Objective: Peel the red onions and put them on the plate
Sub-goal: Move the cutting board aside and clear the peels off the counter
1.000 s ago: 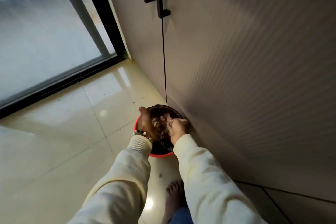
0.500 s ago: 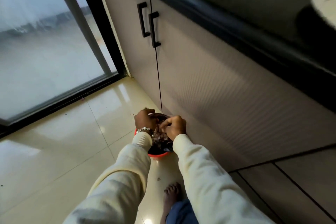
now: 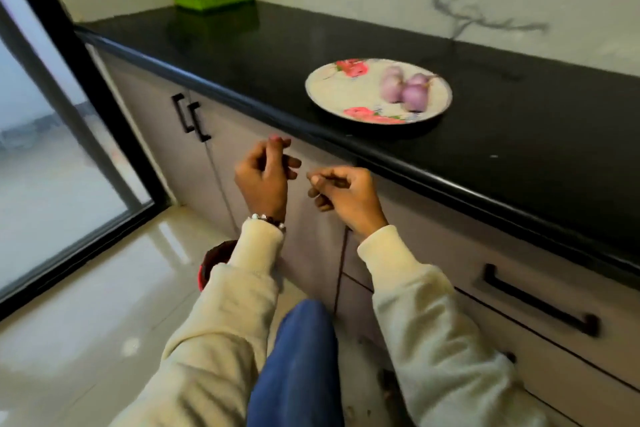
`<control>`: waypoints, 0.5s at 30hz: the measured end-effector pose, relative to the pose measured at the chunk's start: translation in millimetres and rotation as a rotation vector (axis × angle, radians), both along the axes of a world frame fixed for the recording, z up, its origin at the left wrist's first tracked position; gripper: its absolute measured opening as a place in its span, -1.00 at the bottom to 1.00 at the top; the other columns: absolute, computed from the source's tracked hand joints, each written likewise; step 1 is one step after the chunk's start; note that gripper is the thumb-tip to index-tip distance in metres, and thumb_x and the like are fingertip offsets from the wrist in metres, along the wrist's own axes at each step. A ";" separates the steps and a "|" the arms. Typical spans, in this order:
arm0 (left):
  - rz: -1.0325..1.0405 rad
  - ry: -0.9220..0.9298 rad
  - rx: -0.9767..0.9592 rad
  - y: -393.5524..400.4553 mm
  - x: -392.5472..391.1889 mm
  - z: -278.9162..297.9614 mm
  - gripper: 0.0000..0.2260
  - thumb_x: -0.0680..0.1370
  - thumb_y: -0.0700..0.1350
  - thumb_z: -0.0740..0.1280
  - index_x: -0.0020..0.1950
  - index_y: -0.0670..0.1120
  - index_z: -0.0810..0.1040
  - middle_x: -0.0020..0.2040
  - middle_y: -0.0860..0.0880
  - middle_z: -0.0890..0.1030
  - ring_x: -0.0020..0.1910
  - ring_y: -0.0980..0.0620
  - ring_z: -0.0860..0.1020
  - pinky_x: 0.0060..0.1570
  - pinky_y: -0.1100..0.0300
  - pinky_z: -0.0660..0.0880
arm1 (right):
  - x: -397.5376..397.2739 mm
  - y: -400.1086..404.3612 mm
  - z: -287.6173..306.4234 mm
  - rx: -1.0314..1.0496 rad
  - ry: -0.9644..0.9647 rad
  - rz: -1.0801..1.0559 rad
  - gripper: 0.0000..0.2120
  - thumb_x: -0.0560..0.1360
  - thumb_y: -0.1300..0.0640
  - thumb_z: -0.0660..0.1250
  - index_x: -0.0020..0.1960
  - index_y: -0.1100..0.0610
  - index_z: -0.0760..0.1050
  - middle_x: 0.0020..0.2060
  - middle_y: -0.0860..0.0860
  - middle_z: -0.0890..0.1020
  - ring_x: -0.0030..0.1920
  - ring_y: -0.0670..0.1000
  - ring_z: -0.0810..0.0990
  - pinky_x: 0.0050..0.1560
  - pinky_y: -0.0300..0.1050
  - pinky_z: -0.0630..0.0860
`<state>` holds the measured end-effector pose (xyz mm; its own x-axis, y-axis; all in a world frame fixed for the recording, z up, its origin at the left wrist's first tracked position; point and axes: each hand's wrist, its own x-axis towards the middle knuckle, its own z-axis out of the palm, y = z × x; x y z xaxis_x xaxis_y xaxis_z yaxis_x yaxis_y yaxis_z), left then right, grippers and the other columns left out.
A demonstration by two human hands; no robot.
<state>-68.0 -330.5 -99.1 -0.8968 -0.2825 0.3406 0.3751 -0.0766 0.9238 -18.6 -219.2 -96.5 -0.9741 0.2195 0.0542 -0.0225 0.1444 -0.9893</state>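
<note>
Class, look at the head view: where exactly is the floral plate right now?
The floral plate sits on the black countertop near its front edge, right of centre, holding peeled onions on its right half, above and beyond both hands.

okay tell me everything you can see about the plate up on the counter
The round, shallow cream plate with red flower prints lies flat on the glossy black countertop, near its front edge. Its thin rim looks dark, the material unclear. Three peeled, pale purple onions sit clustered on its right half, touching each other. Neither hand touches it. The picture is slightly blurred.
</note>
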 end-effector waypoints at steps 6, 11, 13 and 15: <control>-0.411 0.063 0.054 120.8 67.2 79.1 -0.83 0.61 -0.20 0.29 -0.08 -0.19 0.66 -0.38 -0.05 0.62 -0.41 0.07 0.58 -0.39 0.23 0.50 | 113.9 110.1 73.9 -0.008 0.175 -0.283 -0.89 0.57 0.28 0.35 0.01 0.16 0.65 -0.28 0.04 0.67 -0.29 -0.07 0.62 -0.25 -0.23 0.58; -0.757 0.006 -0.095 225.9 105.1 98.9 -0.87 0.59 -0.22 0.31 -0.07 -0.21 0.65 -0.29 -0.10 0.65 -0.31 0.05 0.64 -0.32 0.22 0.54 | 184.1 188.6 96.1 0.034 0.253 -0.597 -0.87 0.57 0.29 0.35 -0.07 0.12 0.65 -0.30 0.04 0.66 -0.33 -0.07 0.59 -0.34 -0.24 0.52; -0.863 0.026 -0.244 267.6 118.0 100.1 -0.88 0.58 -0.20 0.33 -0.08 -0.11 0.66 -0.22 -0.07 0.68 -0.22 0.05 0.67 -0.20 0.16 0.60 | 207.8 219.3 97.7 0.043 0.235 -0.755 -0.87 0.57 0.26 0.36 -0.08 0.09 0.65 -0.29 0.03 0.67 -0.34 -0.09 0.59 -0.36 -0.24 0.51; -0.932 0.063 -0.414 303.0 129.1 98.7 -0.90 0.57 -0.18 0.35 -0.06 -0.09 0.67 -0.14 -0.04 0.70 -0.14 0.06 0.66 -0.04 0.10 0.62 | 227.4 247.3 95.3 0.065 0.214 -0.924 -0.87 0.56 0.26 0.37 -0.09 0.08 0.65 -0.25 0.03 0.68 -0.30 -0.08 0.60 -0.34 -0.21 0.52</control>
<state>61.1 -27.6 -0.4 -0.6767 0.6693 0.3068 0.3780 -0.0418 0.9249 208.8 28.1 -1.2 -0.3851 0.8882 0.2505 -0.0515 0.2503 -0.9668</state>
